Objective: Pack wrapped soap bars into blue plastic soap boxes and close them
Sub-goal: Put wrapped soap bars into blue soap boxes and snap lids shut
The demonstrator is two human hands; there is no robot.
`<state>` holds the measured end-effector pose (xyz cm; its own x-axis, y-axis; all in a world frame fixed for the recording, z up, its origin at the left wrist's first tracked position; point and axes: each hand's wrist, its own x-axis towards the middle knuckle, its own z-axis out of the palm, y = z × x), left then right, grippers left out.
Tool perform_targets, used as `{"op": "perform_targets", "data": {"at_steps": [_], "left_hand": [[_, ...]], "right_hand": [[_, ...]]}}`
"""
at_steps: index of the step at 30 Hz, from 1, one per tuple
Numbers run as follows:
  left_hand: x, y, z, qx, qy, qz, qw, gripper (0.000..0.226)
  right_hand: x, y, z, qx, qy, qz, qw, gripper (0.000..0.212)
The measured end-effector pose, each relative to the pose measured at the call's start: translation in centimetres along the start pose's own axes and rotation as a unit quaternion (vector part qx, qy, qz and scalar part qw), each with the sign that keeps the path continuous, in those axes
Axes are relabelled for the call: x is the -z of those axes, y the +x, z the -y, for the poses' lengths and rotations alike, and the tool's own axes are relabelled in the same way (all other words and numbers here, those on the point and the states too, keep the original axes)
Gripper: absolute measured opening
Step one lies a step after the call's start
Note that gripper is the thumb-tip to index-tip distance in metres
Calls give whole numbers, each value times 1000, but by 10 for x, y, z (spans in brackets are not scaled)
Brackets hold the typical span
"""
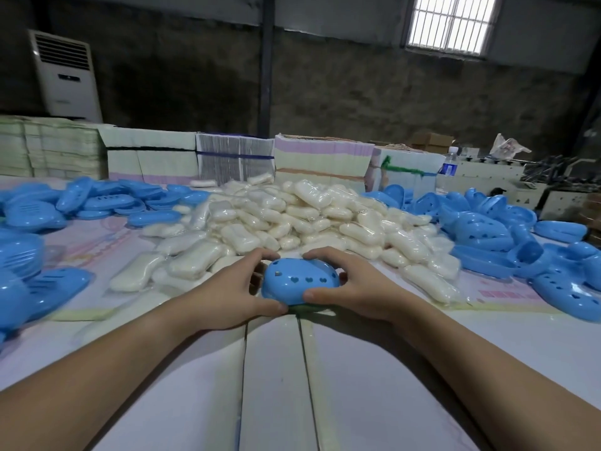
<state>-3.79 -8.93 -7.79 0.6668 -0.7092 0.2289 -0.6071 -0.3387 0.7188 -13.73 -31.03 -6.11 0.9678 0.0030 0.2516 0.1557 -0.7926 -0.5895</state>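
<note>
Both my forearms reach forward over a white table (374,385) made of sheets laid edge to edge, with seams running away from me between my arms and bare surface open on either side of them. At the end of those seams my left hand (227,294) and right hand (354,291) grip one blue soap box (297,281) from its two ends, fingers curled over its far rim and thumbs pressed on its near edge. Its lid is on and faces me, showing a row of small heart-shaped holes. Whether a bar is inside, I cannot tell.

Just beyond the box rises a heap of wrapped soap bars (292,216), pale bars in clear film, its nearest bars almost touching my fingers. Left of the box and well apart lie loose blue box halves with slotted bottoms (48,209); right of it, more blue lids (494,229) with the same holes spread to the table's edge.

Behind the heap stand strapped bundles of flat cartons (322,161). Right of them is a water bottle (450,164), its label too small to read. An air conditioner (66,76) stands at the far left wall.
</note>
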Motion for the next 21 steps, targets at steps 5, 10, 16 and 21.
{"op": "perform_targets", "data": {"at_steps": [5,10,16,21], "left_hand": [[1,4,6,4,0,-3,1000,74],[0,5,6,5,-5,-7,1000,69],[1,2,2,0,-3,-9,1000,68],[6,0,-2,4,29,-26,999,79]], "right_hand": [[2,3,1,6,-12,9,1000,64],[3,6,2,14,-43,12,999,61],[5,8,4,6,-55,19,998,54],[6,11,8,2,-90,28,996,58]]}}
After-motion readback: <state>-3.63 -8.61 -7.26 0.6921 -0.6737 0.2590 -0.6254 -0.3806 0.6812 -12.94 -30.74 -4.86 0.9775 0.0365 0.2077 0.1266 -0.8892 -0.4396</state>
